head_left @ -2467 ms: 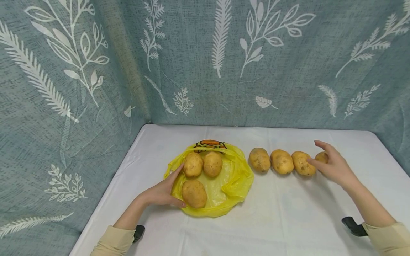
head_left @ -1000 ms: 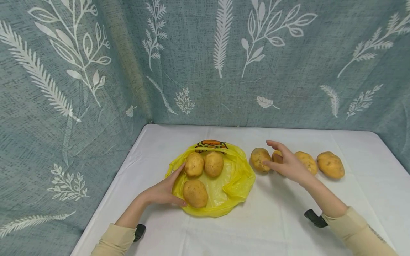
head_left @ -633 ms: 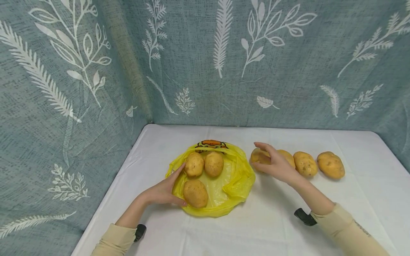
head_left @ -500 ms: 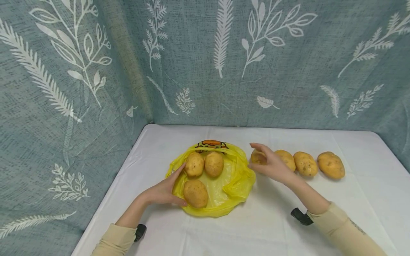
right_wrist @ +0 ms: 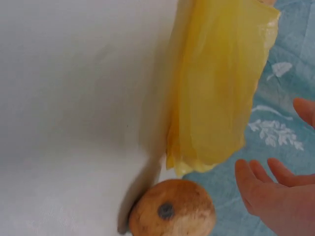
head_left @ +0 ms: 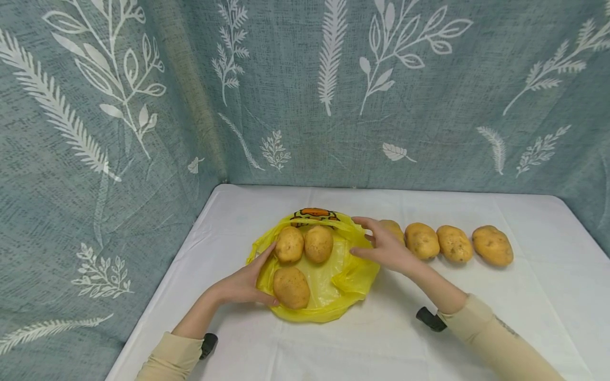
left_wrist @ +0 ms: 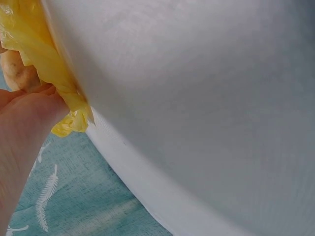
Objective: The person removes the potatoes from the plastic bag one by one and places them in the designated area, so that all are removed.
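A yellow plastic bag (head_left: pixel 355 275) lies spread on the white-covered table, its mouth facing up, with three potatoes inside, one of them the lower potato (head_left: pixel 291 287). My left hand (head_left: pixel 240 283) rests at the bag's left side, thumb and fingers spread along the rim; the left wrist view shows its fingers (left_wrist: pixel 37 101) touching the plastic, partly hidden by it. Over the bag's right rim, my right hand (head_left: pixel 388 248) reaches with thumb and fingers apart, holding nothing. It partly covers the nearest loose potato (head_left: pixel 393 228), which also appears as a potato (right_wrist: pixel 173 209) in the right wrist view.
Right of the bag, several loose potatoes stand in a row, among them a middle potato (head_left: pixel 422 241) and the rightmost potato (head_left: pixel 493 246). A white cloth (head_left: pixel 333 352) covers the table. Blue-green patterned curtains (head_left: pixel 295 95) hang behind and at the left.
My right hand has moved left along the row of potatoes, from the rightmost one to the bag's right rim. My left hand, the bag and the potatoes stay in place.
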`<state>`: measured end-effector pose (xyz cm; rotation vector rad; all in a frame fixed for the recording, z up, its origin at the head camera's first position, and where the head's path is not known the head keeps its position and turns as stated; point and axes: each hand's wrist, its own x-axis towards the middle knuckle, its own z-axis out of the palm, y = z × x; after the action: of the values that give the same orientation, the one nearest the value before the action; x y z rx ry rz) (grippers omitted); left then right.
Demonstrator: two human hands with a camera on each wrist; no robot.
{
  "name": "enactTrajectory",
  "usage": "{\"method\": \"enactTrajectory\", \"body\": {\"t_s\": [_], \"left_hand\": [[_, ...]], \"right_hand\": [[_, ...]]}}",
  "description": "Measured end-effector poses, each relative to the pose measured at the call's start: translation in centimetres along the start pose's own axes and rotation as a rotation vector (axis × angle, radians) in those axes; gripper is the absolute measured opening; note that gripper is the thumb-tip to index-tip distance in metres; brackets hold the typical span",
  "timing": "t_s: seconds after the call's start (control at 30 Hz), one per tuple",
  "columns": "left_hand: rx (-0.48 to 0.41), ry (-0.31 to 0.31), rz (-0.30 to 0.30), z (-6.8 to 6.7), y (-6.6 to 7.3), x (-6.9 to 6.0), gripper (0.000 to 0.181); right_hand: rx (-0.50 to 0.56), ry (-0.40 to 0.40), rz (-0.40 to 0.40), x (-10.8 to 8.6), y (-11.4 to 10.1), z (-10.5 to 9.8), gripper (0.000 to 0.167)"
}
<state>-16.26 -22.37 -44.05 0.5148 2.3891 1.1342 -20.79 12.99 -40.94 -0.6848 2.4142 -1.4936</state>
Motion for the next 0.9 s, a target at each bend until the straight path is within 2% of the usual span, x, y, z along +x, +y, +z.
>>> {"method": "enactTrajectory", "body": {"t_s": [0.7, 0.9], "left_hand": [[0.002, -0.005, 0.001, -0.1, 0.0, 0.0, 0.127], [0.002, -0.007, 0.003, 0.0, -0.1, 0.1, 0.127]], "right_hand": [[-0.101, -0.071, 0.018, 2.0, 0.0, 2.7, 0.070], [-0.135, -0.091, 0.001, 2.6, -0.2, 3.4, 0.072]]}}
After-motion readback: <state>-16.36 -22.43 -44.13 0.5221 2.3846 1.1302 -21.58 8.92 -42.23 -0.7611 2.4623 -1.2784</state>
